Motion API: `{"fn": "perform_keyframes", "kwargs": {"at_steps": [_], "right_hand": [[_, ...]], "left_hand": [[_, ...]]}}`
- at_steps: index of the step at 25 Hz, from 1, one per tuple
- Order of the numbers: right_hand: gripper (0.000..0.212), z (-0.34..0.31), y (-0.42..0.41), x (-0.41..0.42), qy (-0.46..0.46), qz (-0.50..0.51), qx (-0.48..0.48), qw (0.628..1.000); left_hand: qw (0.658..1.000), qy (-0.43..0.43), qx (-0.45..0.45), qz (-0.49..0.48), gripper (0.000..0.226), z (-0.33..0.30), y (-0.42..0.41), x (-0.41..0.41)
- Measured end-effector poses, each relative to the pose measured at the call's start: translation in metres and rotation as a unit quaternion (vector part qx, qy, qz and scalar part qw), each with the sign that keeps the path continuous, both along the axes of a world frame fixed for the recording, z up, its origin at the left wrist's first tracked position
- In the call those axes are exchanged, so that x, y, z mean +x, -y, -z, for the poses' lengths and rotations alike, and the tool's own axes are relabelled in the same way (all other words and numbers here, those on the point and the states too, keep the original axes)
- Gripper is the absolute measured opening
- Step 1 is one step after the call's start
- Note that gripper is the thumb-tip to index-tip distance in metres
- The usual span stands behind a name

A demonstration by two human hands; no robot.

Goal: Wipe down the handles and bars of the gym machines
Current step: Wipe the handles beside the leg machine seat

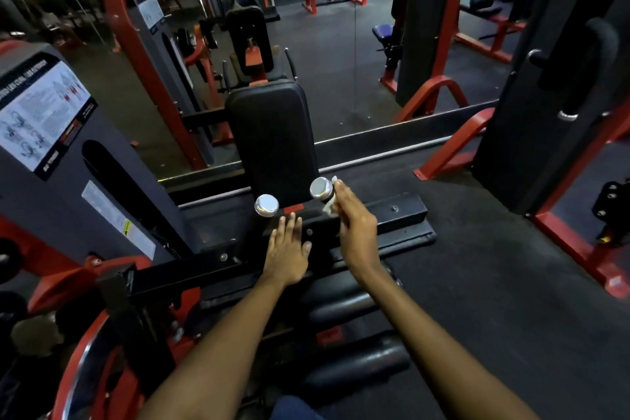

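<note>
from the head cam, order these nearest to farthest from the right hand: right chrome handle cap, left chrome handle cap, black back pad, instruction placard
1. right chrome handle cap, just left of the right hand, which holds a white cloth
2. left chrome handle cap, farther left
3. black back pad, upright beyond both caps
4. instruction placard, far left on the machine's housing

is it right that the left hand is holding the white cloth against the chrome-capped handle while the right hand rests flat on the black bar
Not quite: the hands are swapped. In the head view the right hand pinches the white cloth against the right chrome-capped handle, while the left hand rests flat, fingers straight, on the black bar. The rest stands.
</note>
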State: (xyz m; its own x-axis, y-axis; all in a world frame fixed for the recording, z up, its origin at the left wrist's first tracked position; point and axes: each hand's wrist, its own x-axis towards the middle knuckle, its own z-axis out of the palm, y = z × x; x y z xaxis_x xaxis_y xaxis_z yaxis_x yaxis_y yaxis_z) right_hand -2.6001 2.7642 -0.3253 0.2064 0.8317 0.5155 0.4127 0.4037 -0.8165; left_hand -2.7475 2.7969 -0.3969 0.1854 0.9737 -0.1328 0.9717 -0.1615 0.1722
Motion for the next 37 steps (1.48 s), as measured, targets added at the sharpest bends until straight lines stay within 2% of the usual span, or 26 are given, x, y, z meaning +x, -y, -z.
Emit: {"fn": "perform_keyframes", "kwargs": {"at_steps": [2, 4, 6, 10, 12, 16, 19, 22, 23, 25, 27, 32, 35, 37], "right_hand": [[0.046, 0.013, -0.005, 0.011, 0.051, 0.049, 0.019, 0.997], [0.036, 0.037, -0.004, 0.031, 0.079, 0.115, -0.045, 0.989], [0.032, 0.053, -0.001, 0.048, 0.100, 0.133, -0.109, 0.980], [0.026, 0.017, -0.011, 0.024, -0.010, 0.119, -0.160, 0.980], [0.032, 0.003, -0.002, 0.009, -0.028, 0.093, -0.143, 0.985], [0.040, 0.024, 0.009, 0.014, 0.040, 0.073, -0.037, 0.996], [0.028, 0.038, -0.008, 0.033, 0.030, 0.113, -0.066, 0.991], [0.032, 0.036, -0.011, 0.046, 0.006, 0.164, -0.146, 0.976], [0.032, 0.023, -0.013, 0.039, -0.013, 0.157, -0.126, 0.980], [0.034, -0.012, -0.013, 0.013, -0.023, 0.105, -0.024, 0.994], [0.036, -0.020, -0.008, -0.003, -0.021, 0.072, 0.037, 0.997], [0.039, 0.035, -0.006, 0.027, 0.004, 0.138, -0.023, 0.990], [0.041, 0.007, -0.008, 0.010, 0.000, 0.118, -0.007, 0.993], [0.043, 0.002, -0.005, 0.004, 0.044, 0.091, 0.029, 0.994]], "left_hand": [[1.000, 0.001, -0.007, 0.000, 0.062, -0.001, 0.000, 0.001], [1.000, 0.001, -0.009, -0.001, 0.061, -0.001, 0.001, 0.000], [1.000, -0.003, -0.001, -0.001, 0.061, 0.000, 0.002, 0.000], [1.000, 0.001, 0.002, -0.003, 0.061, 0.002, 0.000, 0.001], [1.000, 0.002, -0.003, -0.007, 0.061, 0.001, 0.001, 0.001], [1.000, -0.001, 0.003, -0.001, 0.061, 0.001, 0.002, 0.001], [1.000, 0.005, -0.007, -0.006, 0.061, -0.001, 0.002, 0.002], [1.000, -0.007, 0.004, -0.006, 0.062, 0.000, 0.002, 0.002], [1.000, -0.011, 0.009, -0.004, 0.062, 0.000, 0.002, 0.002], [1.000, -0.010, 0.015, -0.003, 0.062, 0.001, 0.001, 0.002], [1.000, -0.011, -0.002, -0.003, 0.062, -0.001, 0.001, 0.002], [1.000, -0.013, 0.000, -0.007, 0.062, -0.003, 0.002, 0.003], [1.000, -0.013, 0.000, -0.007, 0.062, -0.002, 0.004, 0.002], [1.000, -0.012, -0.001, -0.004, 0.062, -0.004, 0.002, 0.003]]}}
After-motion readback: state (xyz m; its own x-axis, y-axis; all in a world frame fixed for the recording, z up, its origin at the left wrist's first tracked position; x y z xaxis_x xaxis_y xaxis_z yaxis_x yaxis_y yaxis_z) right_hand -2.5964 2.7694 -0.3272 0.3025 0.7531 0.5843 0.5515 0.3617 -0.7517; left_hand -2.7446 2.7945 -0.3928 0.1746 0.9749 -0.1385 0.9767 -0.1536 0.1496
